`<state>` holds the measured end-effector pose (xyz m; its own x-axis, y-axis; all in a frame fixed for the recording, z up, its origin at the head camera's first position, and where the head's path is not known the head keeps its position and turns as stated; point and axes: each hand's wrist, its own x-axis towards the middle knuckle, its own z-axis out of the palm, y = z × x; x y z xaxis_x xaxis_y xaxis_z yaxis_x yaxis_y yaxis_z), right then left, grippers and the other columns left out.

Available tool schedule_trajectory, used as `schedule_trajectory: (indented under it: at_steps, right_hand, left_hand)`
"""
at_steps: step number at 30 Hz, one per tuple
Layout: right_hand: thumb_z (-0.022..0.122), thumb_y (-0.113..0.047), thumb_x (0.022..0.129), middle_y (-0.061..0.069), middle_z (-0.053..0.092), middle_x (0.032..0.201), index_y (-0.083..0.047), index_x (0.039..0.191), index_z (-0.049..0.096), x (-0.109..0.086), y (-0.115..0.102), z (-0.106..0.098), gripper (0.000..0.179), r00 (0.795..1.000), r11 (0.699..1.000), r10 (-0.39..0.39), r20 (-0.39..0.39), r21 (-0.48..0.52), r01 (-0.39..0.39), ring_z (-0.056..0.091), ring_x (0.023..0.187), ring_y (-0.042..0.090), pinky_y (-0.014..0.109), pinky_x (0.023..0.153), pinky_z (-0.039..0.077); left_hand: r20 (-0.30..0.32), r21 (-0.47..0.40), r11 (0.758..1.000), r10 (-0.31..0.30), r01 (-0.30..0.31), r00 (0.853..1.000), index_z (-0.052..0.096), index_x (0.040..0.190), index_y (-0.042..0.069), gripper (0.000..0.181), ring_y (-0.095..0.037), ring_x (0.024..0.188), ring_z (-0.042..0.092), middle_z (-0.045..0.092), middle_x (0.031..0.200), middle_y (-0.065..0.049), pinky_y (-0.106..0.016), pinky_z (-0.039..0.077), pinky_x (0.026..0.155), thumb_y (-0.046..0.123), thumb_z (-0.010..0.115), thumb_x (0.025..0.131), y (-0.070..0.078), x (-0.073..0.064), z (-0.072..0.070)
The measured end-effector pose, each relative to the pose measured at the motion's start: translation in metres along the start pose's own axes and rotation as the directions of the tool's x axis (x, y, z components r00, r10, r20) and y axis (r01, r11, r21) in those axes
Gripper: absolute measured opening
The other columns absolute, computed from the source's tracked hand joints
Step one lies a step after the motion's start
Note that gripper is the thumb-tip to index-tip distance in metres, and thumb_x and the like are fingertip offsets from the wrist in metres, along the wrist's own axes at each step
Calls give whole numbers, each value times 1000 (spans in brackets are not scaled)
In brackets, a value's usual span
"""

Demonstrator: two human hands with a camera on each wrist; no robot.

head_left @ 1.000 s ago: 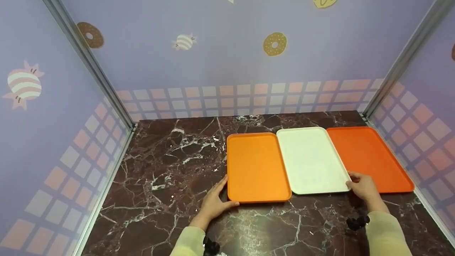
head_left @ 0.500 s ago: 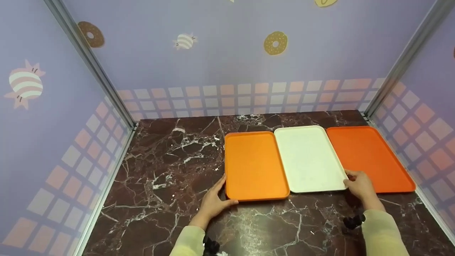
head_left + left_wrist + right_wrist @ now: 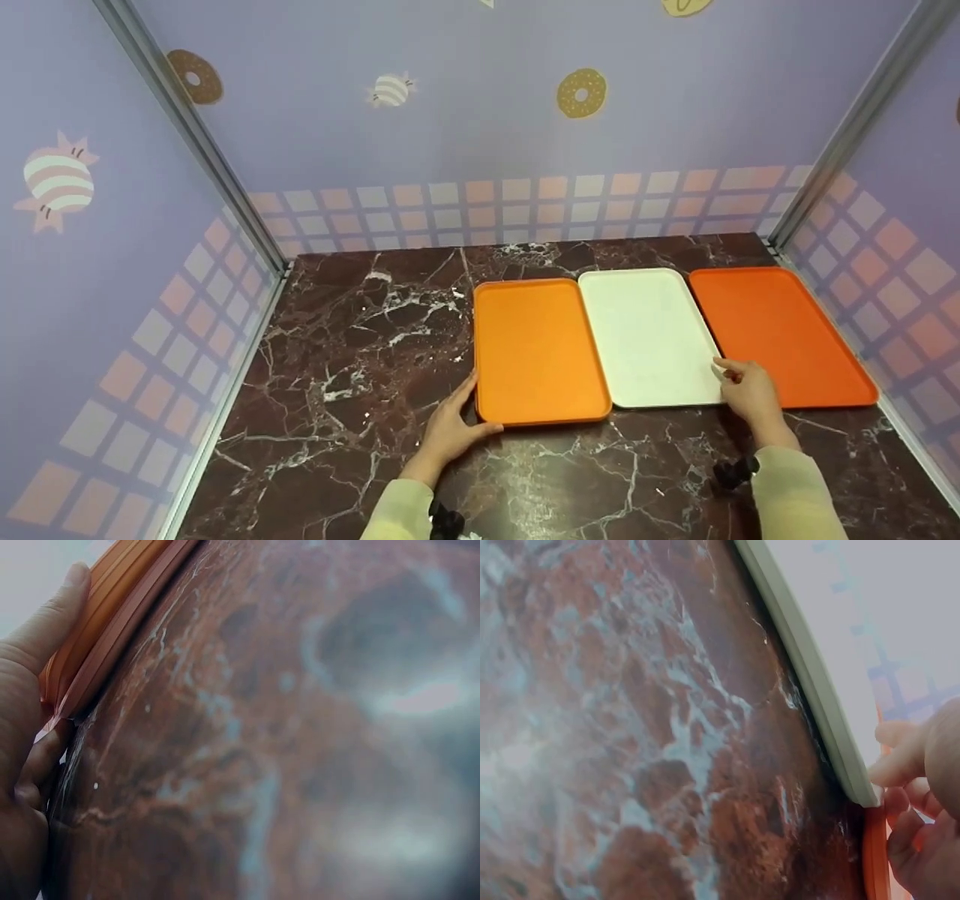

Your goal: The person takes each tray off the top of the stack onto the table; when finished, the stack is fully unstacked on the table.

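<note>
An orange tray (image 3: pixel 540 352) and a white tray (image 3: pixel 649 337) lie side by side on the marbled table. My left hand (image 3: pixel 450 429) rests at the orange tray's near left corner, fingers along the left side and thumb at the front edge. In the left wrist view the thumb (image 3: pixel 56 611) lies against the orange side; a duller band below it may be a reflection. My right hand (image 3: pixel 750 391) touches the white tray's right edge near its front corner. In the right wrist view its fingertips meet that corner, while other fingers bend below it.
A red-orange tray (image 3: pixel 784 337) lies to the right of the white one, partly behind my right hand, a narrow gap between them. Patterned purple panels (image 3: pixel 487 135) enclose the marbled table (image 3: pixel 360 375) at the back and both sides.
The white and orange trays have slid slightly left, and the gap to the red-orange tray has widened. My right hand has moved left along with them; my left hand has hardly moved.
</note>
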<state>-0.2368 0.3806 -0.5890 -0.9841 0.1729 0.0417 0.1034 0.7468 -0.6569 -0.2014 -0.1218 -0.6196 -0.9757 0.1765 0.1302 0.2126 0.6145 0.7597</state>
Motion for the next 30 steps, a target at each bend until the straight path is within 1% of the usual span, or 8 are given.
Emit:
schedule_trajectory:
  at_steps: [4,6,9,12,15,19,23,30]
  right_hand:
    - [61,0,93,34,65,117,7,138,61,-4,0,-3,45,999,995,41,-18,96,-39,62,103,43,23,58,48]
    - [64,-3,94,33,66,119,6,137,62,-5,0,-4,44,998,992,49,-29,119,-45,64,103,40,20,58,49]
    - [68,-5,95,32,68,119,5,136,63,-7,0,-5,43,997,991,55,-47,124,-49,65,94,20,16,61,49]
    - [69,-9,95,30,70,119,4,134,65,-7,0,-4,40,995,988,58,-75,146,-47,57,84,-3,11,65,47]
    - [70,-12,96,29,70,121,2,134,66,-9,-4,-2,40,993,979,78,-91,197,-58,50,79,-16,8,67,46]
    - [70,-11,95,26,72,120,4,134,65,-9,-9,1,42,992,956,97,-83,285,-69,53,78,-17,11,66,51]
    - [69,-8,96,12,75,113,7,138,60,-8,-14,5,46,995,923,98,-34,377,-78,61,81,-11,13,70,56]
    - [69,-11,98,-14,68,106,6,146,52,-10,-28,13,54,990,830,114,83,539,-141,69,86,-3,20,76,61]
  left_hand:
    - [2,5,1000,1,-1,1000,39,160,14,105,-38,147,46,41,164,-7,-61,37,118,52,88,75,1,0,0]
    - [0,6,1000,4,-4,1000,40,160,14,105,-38,147,46,41,164,-8,-61,37,118,52,88,75,1,0,0]
    - [-4,7,1000,11,-11,1000,40,160,14,105,-38,147,46,41,164,-8,-60,38,118,52,88,75,0,1,1]
    - [-6,10,1000,16,-16,1000,40,160,14,104,-38,146,46,41,164,-8,-59,39,118,52,88,75,-1,1,2]
    - [-9,13,1000,15,-15,1000,40,159,14,104,-39,146,47,42,164,-9,-59,39,118,53,88,75,-2,2,2]
    - [-9,7,1000,8,-8,1000,41,159,14,104,-40,146,47,42,163,-10,-60,39,118,52,88,75,-1,2,1]
    - [-7,-1,1000,6,-6,1000,41,159,14,104,-40,146,47,42,164,-9,-60,39,118,52,88,74,-1,2,1]
    - [-5,-5,1000,6,-6,1000,40,160,14,104,-40,146,46,41,164,-10,-60,39,117,51,88,75,0,1,1]
